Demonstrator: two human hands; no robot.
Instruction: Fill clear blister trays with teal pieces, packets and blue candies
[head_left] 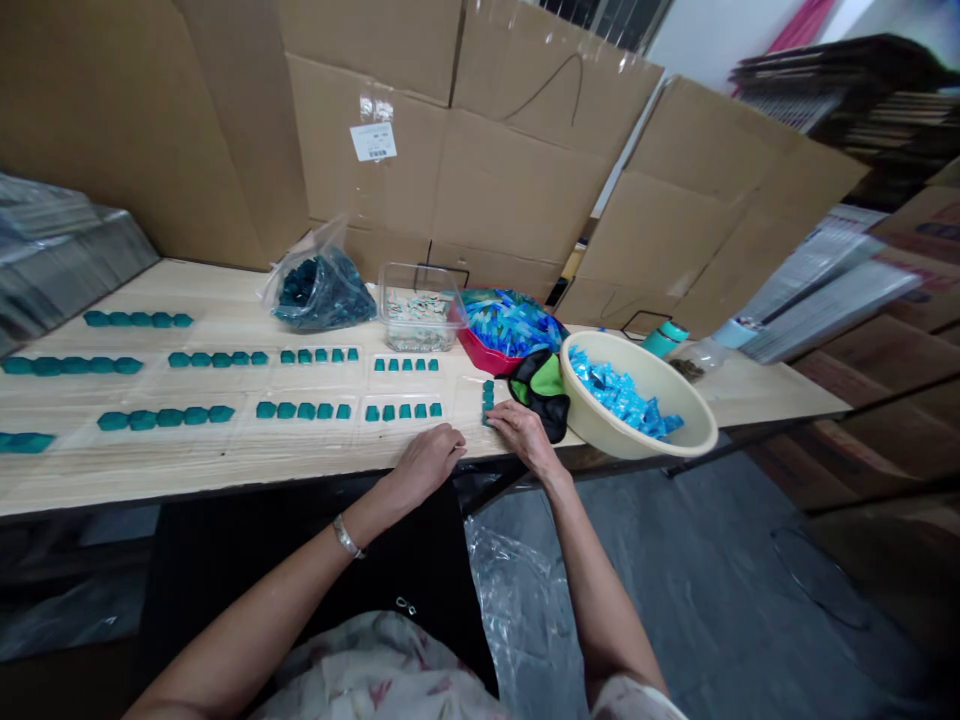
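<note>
My right hand (523, 436) is at the table's front edge, its thumb and fingertips pinched at the lowest piece of a short upright column of small teal pieces (488, 390). To its left, my left hand (429, 462) rests at the edge with fingers curled closed; whatever may be inside is hidden. Further left, teal pieces lie in neat rows on clear flat trays, among them a row of small ones (405, 411), a row of middle-sized ones (304, 410) and larger six-sided ones (166, 417). Close beside my right hand lies a black and green cloth item (547, 385).
Behind the rows stand a clear bag of dark teal pieces (322, 290), a clear tub of small chips (420, 308) and a red bowl of blue strips (506, 325). A cream basin (694, 400) with blue wrapped pieces overhangs the front edge. Cardboard (510, 190) walls the back.
</note>
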